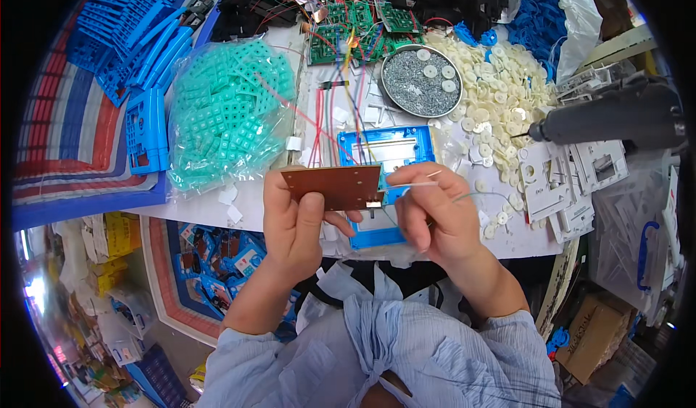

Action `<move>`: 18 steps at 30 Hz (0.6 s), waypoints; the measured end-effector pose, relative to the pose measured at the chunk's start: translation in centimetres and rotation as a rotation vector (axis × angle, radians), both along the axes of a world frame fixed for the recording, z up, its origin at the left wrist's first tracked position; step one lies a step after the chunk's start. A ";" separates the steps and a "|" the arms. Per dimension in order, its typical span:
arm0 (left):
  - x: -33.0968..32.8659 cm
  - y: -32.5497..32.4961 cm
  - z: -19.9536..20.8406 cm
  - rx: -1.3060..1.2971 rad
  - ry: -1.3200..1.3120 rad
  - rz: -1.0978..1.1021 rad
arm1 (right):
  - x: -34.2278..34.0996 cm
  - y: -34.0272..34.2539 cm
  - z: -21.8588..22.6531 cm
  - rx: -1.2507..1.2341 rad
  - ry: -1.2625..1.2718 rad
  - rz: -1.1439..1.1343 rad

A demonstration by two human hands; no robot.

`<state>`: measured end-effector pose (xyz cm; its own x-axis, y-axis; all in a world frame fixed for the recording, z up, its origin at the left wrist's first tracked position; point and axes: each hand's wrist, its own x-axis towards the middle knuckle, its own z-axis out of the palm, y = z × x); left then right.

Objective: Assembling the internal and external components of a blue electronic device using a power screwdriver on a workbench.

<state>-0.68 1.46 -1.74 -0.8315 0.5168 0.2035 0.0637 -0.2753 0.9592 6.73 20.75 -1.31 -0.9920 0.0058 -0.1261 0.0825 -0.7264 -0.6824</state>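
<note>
My left hand (293, 223) grips a brown circuit board (333, 184), thumb on its near face and fingers behind. A small metal switch (373, 205) sits at the board's lower right corner. Close to the board's right edge, my right hand (437, 208) is closed with its fingers bent round a thin pale wire (415, 184); a greyish strand trails off to the right. Under both hands a blue plastic housing (423, 143) with a white inside lies on the table, partly hidden. Red, yellow and dark wires (319, 129) run from behind the board toward the back.
At the left stand a bag of turquoise parts (232, 110) and stacked blue housings (147, 132). Behind are green circuit boards (341, 42) and a round tin of screws (406, 81). Off-white discs (500, 81), a dark power screwdriver (609, 116) and white panels (547, 183) occupy the right.
</note>
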 end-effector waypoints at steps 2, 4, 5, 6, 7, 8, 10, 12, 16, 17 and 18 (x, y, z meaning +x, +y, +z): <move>0.4 -0.9 0.0 -0.201 0.131 0.087 | 1.3 0.4 1.3 0.218 -0.035 -0.066; 0.9 -2.1 -0.3 -0.306 0.205 0.081 | 4.0 1.3 2.1 0.416 -0.034 -0.106; 1.3 -2.9 -0.4 -0.361 0.242 0.080 | 5.9 2.7 2.0 0.428 -0.035 -0.053; 1.4 -3.8 -0.3 -0.410 0.282 0.010 | 7.8 5.1 2.3 0.445 -0.043 0.002; 1.9 -5.1 0.0 -0.470 0.328 -0.048 | 9.6 8.2 2.0 0.443 -0.009 0.118; 2.4 -5.6 0.0 -0.508 0.366 -0.124 | 11.6 11.2 2.1 0.455 0.009 0.219; 3.0 -5.4 1.3 -0.618 0.363 -0.271 | 13.8 13.1 4.1 0.861 -0.151 -0.090; 3.9 -4.4 1.9 -0.660 0.357 -0.432 | 13.6 12.3 5.9 1.515 -0.276 -0.492; 5.8 -2.1 0.5 -0.603 0.270 -0.490 | 9.3 8.4 5.0 1.645 0.276 0.250; 6.0 -1.9 0.0 -0.584 0.281 -0.469 | 8.1 6.6 3.7 1.402 0.299 0.337; 6.1 -1.9 -0.2 -0.573 0.290 -0.439 | 6.4 4.9 2.8 1.154 0.273 0.400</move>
<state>5.39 -0.47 -1.92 -0.4810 0.8766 -0.0165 0.3337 0.2004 0.9211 13.09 25.68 1.47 -0.9427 -0.3314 -0.0384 -0.0849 0.3497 -0.9330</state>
